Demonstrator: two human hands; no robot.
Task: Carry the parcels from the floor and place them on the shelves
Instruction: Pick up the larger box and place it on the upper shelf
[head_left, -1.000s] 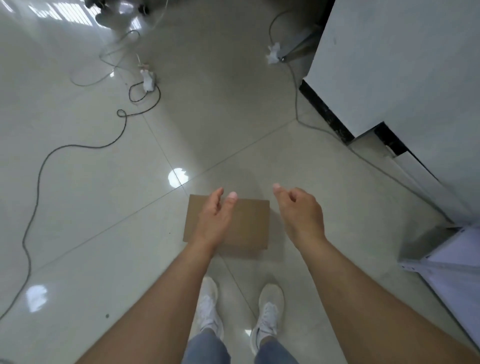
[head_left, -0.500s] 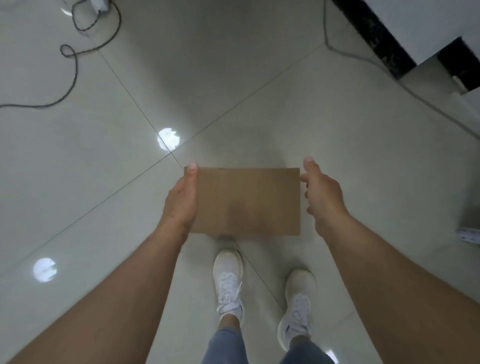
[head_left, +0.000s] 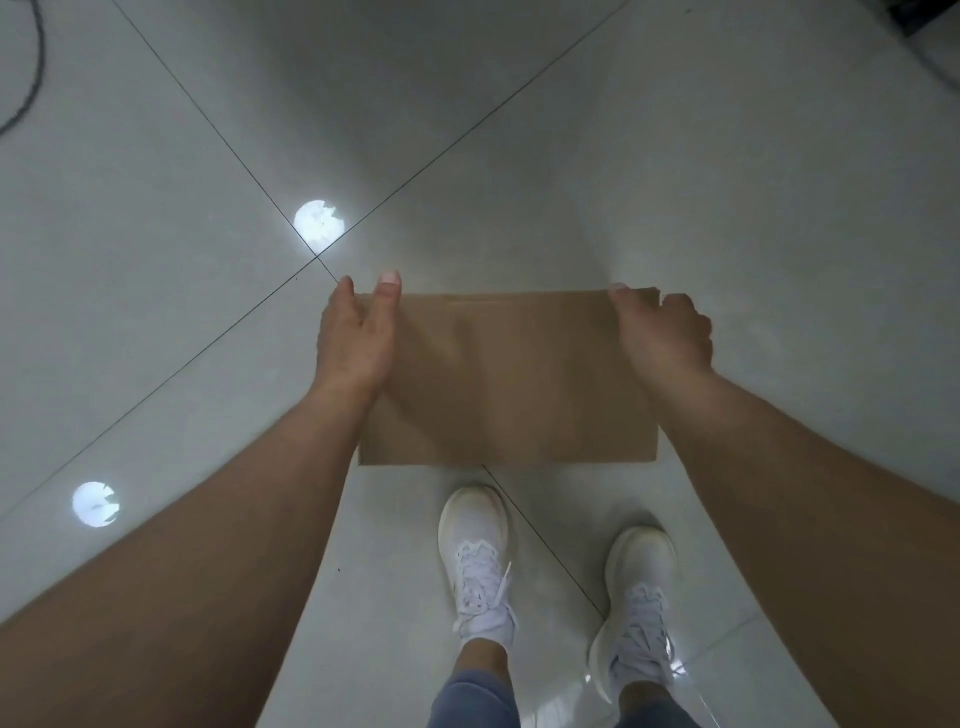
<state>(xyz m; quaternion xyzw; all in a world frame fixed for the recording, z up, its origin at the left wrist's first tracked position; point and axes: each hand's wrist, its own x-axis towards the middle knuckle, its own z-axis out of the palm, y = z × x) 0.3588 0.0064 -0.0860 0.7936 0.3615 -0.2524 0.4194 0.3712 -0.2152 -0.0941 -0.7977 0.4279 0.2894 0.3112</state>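
Presently catalogued: one flat brown cardboard parcel (head_left: 509, 379), plain top face, lying or just lifted over the floor (head_left: 156, 260), directly ahead of two white shoes (head_left: 480, 561); contact with the tiles cannot be told. Left hand (head_left: 356, 343) at the left short edge, thumb laid on the top face, fingers (head_left: 344, 289) extended over the far-left corner. Right hand (head_left: 662, 338) at the far-right corner, fingers curled round the edge, gripping the parcel.

Risks, judged: grip set only at the far corners, so the near edge may sag or swing down on lifting; thin card may flex and slide from the left hand, not fully closed; glossy tiles may be slippery underfoot.

Surface and room: pale polished tiles, dark grout lines crossing far left of the parcel, two round light reflections (head_left: 318, 227) at left, dark cable (head_left: 31, 78) at far left. Shelves not in view.
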